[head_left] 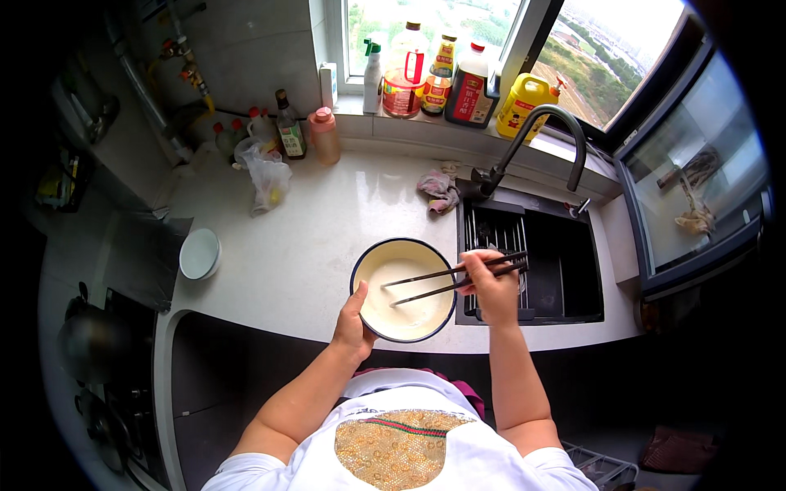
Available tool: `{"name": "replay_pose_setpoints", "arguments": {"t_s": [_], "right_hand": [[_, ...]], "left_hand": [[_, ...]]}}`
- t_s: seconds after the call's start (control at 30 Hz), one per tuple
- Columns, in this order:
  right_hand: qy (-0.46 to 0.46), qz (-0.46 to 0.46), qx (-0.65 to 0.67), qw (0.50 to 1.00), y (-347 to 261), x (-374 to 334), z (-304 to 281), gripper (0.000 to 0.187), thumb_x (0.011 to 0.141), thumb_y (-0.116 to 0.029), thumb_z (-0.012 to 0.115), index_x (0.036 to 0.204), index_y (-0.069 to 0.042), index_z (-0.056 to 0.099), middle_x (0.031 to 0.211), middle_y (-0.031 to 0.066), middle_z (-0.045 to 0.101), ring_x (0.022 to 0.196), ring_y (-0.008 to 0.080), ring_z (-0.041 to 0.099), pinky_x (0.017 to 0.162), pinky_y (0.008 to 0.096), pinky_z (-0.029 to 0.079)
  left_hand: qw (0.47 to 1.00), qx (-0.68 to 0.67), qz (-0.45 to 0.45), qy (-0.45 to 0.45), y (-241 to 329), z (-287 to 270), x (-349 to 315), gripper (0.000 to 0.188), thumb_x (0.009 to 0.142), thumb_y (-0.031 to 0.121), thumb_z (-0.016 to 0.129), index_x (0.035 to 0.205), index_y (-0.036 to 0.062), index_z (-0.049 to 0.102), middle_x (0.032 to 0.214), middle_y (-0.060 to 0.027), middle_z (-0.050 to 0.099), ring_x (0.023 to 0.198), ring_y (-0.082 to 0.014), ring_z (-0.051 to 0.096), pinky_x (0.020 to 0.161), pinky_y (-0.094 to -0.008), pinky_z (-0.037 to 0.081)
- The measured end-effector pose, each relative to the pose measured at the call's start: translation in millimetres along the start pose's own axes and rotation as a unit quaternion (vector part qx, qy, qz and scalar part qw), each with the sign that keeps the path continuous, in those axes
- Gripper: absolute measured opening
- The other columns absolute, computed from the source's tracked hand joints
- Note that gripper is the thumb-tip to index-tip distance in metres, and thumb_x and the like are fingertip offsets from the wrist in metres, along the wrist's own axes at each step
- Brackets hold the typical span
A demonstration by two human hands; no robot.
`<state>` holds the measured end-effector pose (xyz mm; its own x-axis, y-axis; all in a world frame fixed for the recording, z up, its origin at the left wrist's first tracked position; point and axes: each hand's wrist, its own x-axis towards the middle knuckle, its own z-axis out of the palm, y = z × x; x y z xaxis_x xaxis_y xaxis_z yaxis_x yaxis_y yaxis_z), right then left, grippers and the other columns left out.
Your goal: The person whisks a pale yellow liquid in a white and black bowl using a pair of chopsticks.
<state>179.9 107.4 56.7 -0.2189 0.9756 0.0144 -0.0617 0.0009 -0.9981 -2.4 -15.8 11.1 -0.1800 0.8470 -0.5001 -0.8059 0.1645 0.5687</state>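
Note:
A cream enamel bowl with a dark blue rim is at the counter's front edge, left of the sink. Pale, creamy liquid covers its bottom. My left hand grips the bowl's left side, thumb at the rim and the fingers hidden beneath. In my right hand is a pair of dark chopsticks, held over the bowl's right rim. Their tips are apart and reach down to the liquid.
A black sink with a drying rack and a dark curved faucet lies right. A crumpled cloth is behind the bowl. A white bowl, a plastic bag and a pink-capped bottle stand left; several bottles line the windowsill.

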Motion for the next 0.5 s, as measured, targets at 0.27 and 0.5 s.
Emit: {"name": "replay_pose_setpoints", "arguments": {"t_s": [0.27,0.5], "right_hand": [[0.096,-0.018,0.008,0.995,15.0,13.0,-15.2,0.022,0.085,-0.02,0.069,0.077,-0.001,0.062,0.067,0.0075,0.063,0.053,0.0142,0.062,0.049,0.025,0.054],[0.082,-0.025,0.024,0.996,4.6,4.5,-12.0,0.018,0.087,-0.019,0.066,0.085,-0.001,0.062,0.068,0.0073,0.063,0.054,0.0134,0.062,0.049,0.0244,0.054]], "left_hand": [[1.0,0.005,-0.001,0.005,1.5,-3.6,-2.6,0.057,0.092,0.048,0.047,0.128,0.0049,0.046,0.123,-0.011,0.055,0.115,-0.0223,0.051,0.094,-0.0378,0.042],[1.0,0.016,-0.001,0.01,4.3,-1.1,-4.4,0.057,0.092,0.049,0.047,0.129,0.0051,0.045,0.123,-0.011,0.055,0.115,-0.0217,0.052,0.093,-0.0374,0.043]]}}
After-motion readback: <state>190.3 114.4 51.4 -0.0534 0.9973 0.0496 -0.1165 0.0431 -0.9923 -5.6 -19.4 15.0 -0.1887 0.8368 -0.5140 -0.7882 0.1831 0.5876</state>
